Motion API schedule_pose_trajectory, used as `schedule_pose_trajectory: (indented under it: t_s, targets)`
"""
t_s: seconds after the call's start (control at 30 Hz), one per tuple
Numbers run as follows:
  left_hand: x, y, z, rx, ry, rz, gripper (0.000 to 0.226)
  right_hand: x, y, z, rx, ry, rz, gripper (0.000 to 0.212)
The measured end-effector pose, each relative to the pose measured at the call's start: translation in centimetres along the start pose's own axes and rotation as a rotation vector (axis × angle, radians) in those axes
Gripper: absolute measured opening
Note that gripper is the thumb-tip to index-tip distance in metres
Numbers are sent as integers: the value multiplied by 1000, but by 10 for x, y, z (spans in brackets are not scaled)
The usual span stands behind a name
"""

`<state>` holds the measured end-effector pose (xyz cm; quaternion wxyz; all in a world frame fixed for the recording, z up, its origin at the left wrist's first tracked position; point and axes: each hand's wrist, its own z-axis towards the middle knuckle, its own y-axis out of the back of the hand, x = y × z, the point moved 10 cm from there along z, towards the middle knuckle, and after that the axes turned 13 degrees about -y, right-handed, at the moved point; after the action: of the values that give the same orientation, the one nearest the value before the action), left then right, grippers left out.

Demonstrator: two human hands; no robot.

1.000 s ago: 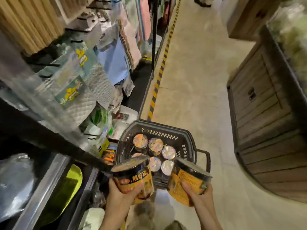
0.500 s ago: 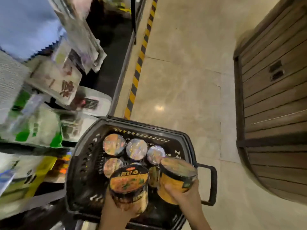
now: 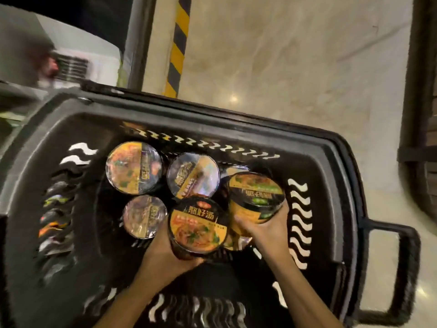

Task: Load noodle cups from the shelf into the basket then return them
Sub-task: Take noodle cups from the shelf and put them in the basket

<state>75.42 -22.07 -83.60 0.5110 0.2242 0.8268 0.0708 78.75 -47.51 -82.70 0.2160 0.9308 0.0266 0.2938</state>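
Two noodle cups are held inside the black basket, one in each hand. The left hand is wrapped from below around the side of an orange-lidded cup, which is kept upright near the middle of the basket. The right hand is curled around the side of a second cup, which is tilted and placed just to the right of the first one. Three more cups are seen standing upright deeper in the basket, and a fourth lid is partly hidden behind the tilted cup. The basket is set on a pale floor, beside a yellow-and-black striped line.
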Motion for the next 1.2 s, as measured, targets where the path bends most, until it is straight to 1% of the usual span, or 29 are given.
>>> schedule_pose_trajectory:
  t_s: [0.07,0.13,0.23,0.33,0.43,0.53,0.63,0.7,0.8,0.83,0.87,0.93,1.0,1.1,1.2]
  targets:
    - [9,-5,5,41,-27,17,115,-13,-9,10,-2,-27,-27,121]
    - [15,-11,6,84,-25,18,124,-21,-14,17,-26,-33,-42,129]
    - [14,-19,9,131,-93,5,125,-29,-19,23,-45,-34,-64,126]
    - [19,-25,15,194,-125,54,114,-38,-21,25,-58,-45,-76,126]
    - [29,-27,20,230,-77,147,119,-42,-18,22,-47,-92,-40,126]
    - [33,-27,17,243,-23,184,113,-51,-16,18,-18,-125,-42,109]
    - [44,-29,14,281,50,95,105,-57,-11,8,-4,-154,-55,92]
    - [48,-27,12,262,125,9,93,-62,-11,-2,53,-234,24,86]
    - [47,-21,13,188,153,-26,63,-72,-18,-18,210,-394,209,82]
    - [46,-19,13,168,156,-25,56,-76,-20,-22,255,-445,299,76]
    - [47,-17,12,152,170,-34,52,-78,-21,-24,265,-484,388,67]
    - [50,-16,9,135,206,-70,49,-82,-16,-22,193,-525,509,49]
    - [53,-16,8,126,224,-107,48,-85,-9,-20,89,-527,535,39]
    - [52,-12,8,127,213,-117,46,-83,0,-17,-32,-471,510,33]
    - [46,-8,7,145,183,-81,43,-74,5,-12,-61,-414,481,33]
